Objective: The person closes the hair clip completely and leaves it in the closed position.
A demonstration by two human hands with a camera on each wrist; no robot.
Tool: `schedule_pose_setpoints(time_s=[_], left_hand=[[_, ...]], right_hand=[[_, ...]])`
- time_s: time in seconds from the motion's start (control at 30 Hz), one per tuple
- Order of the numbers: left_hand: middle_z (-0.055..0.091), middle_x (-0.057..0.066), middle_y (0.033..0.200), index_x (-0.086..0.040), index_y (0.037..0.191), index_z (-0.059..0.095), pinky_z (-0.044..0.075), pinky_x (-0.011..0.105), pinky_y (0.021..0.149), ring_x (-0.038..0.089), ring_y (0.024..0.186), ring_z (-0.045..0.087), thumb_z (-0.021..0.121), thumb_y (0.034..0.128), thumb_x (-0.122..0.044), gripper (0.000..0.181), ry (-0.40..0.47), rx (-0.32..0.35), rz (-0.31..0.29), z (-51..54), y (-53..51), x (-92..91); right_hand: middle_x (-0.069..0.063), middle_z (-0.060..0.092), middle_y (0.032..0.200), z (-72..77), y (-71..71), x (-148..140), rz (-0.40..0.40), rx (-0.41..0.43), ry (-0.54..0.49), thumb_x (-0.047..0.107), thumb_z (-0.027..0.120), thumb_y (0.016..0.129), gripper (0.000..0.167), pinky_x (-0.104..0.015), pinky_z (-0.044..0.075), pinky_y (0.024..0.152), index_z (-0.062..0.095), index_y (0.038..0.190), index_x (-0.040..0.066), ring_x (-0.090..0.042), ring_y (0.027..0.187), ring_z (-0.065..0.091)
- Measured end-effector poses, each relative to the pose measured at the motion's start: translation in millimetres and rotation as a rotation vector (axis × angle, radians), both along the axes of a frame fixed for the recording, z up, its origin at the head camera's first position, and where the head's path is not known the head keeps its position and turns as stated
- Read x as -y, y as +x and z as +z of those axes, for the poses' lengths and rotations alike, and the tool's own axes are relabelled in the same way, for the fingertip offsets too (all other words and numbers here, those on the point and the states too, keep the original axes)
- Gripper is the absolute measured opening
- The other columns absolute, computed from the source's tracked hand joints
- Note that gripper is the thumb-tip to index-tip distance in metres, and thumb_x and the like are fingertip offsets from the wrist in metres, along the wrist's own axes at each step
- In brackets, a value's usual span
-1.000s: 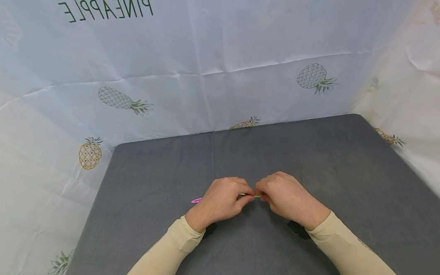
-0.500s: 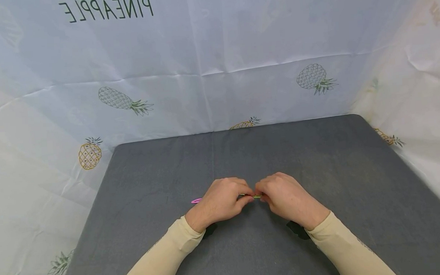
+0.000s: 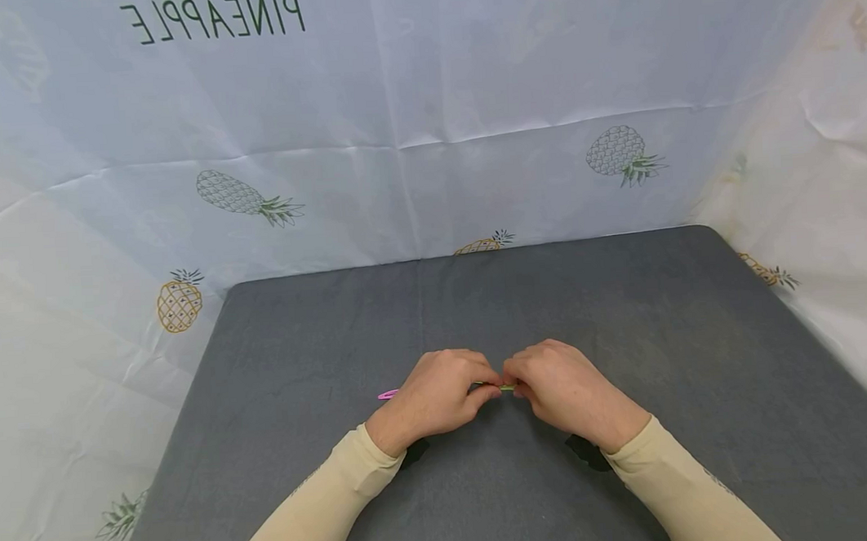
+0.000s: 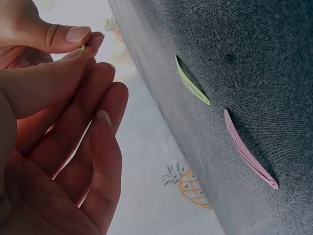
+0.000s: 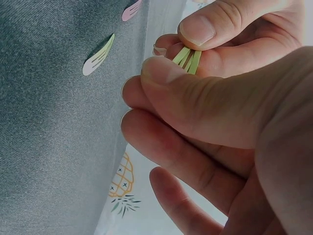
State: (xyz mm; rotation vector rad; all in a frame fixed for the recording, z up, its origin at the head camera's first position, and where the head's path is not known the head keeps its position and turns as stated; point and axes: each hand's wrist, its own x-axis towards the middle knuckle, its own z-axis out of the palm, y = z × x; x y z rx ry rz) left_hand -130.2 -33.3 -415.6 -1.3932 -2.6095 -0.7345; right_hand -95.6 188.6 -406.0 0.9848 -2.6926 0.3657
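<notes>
In the head view, my left hand [image 3: 436, 393] and right hand [image 3: 568, 390] meet over the table, fingertips nearly touching. Between them is a light green snap hair clip [image 5: 188, 59], its slotted middle showing in the right wrist view. Each hand pinches it between thumb and index finger, and the fingers cover both its ends. A second green hair clip [image 4: 191, 83] lies on the table, mostly hidden behind my left hand in the head view. Beside it lies a pink hair clip [image 4: 249, 154], partly visible left of my left wrist in the head view.
The dark grey table [image 3: 319, 334] has rounded far corners. A white curtain [image 3: 473, 187] printed with pineapples hangs behind it and along both sides. Dark wrist straps [image 3: 588, 452] show beneath the beige sleeves [image 3: 320, 497].
</notes>
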Motion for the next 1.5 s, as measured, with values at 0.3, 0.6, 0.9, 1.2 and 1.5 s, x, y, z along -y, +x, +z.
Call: schedule_pose_setpoints(time_s=[0.3,0.6,0.9,1.2,1.5], left_hand=[[0.074,-0.013,0.087,-0.023,0.100,0.088,0.046,0.016,0.063,-0.001,0.070,0.058,0.083,0.0964,-0.021,0.006,-0.011,0.002,0.016,-0.5,0.1,-0.5],[0.073,-0.012,0.086,-0.023,0.099,0.088,0.045,0.016,0.062,-0.002,0.068,0.056,0.082,0.0972,-0.022,0.006,-0.014,-0.003,0.012,-0.9,-0.1,-0.6],[0.073,-0.013,0.086,-0.023,0.100,0.088,0.044,0.016,0.061,-0.002,0.068,0.055,0.082,0.0968,-0.022,0.007,-0.028,0.004,0.013,-0.8,0.3,-0.3],[0.073,-0.013,0.085,-0.023,0.100,0.088,0.044,0.017,0.062,-0.002,0.068,0.055,0.082,0.0966,-0.021,0.007,-0.032,-0.012,0.004,-1.1,0.3,-0.4],[0.073,-0.013,0.086,-0.024,0.100,0.087,0.046,0.018,0.062,-0.002,0.069,0.055,0.081,0.0979,-0.022,0.007,-0.039,-0.007,0.000,-1.8,0.2,-0.9]], right_hand=[[0.009,0.067,0.072,0.0,0.1,-0.1,0.007,-0.013,-0.003,-0.008,0.087,0.081,0.030,-0.037,0.058,0.078,0.074,0.081,0.019,-0.005,0.065,0.060],[0.010,0.065,0.071,1.8,0.0,-1.1,0.018,0.004,-0.003,-0.009,0.086,0.081,0.032,-0.038,0.057,0.076,0.073,0.081,0.021,-0.003,0.064,0.057],[0.011,0.063,0.069,1.0,0.2,-0.8,0.024,0.007,-0.003,-0.010,0.084,0.082,0.033,-0.036,0.056,0.077,0.072,0.080,0.020,-0.002,0.063,0.055],[0.011,0.062,0.068,-1.5,-0.2,-0.6,0.012,0.010,0.014,-0.010,0.083,0.082,0.032,-0.035,0.056,0.076,0.072,0.079,0.020,-0.002,0.062,0.055],[0.011,0.060,0.066,-1.7,-0.2,-1.0,0.018,0.016,0.008,-0.014,0.079,0.083,0.037,-0.034,0.054,0.073,0.069,0.076,0.021,-0.002,0.061,0.053]])
